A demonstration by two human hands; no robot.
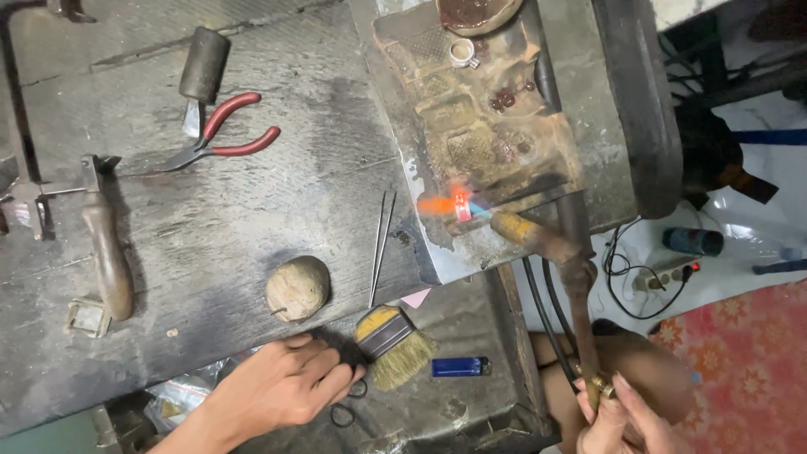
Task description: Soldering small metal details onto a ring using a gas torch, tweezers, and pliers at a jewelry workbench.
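- Your left hand (282, 388) rests at the workbench's (252, 210) near edge, fingers curled loosely on a dark thing I cannot make out, touching the flat yellow-ferruled bristle brush (391, 343).
- The thin steel tweezers (381, 248) lie just beyond the brush, long axis pointing away from you.
- The glowing orange metal ring (460, 204) sits at the scorched soldering block's (471, 126) near edge.
- Your right hand (622, 420) grips the brass torch (555, 252), which angles up-left, its flame on the ring.
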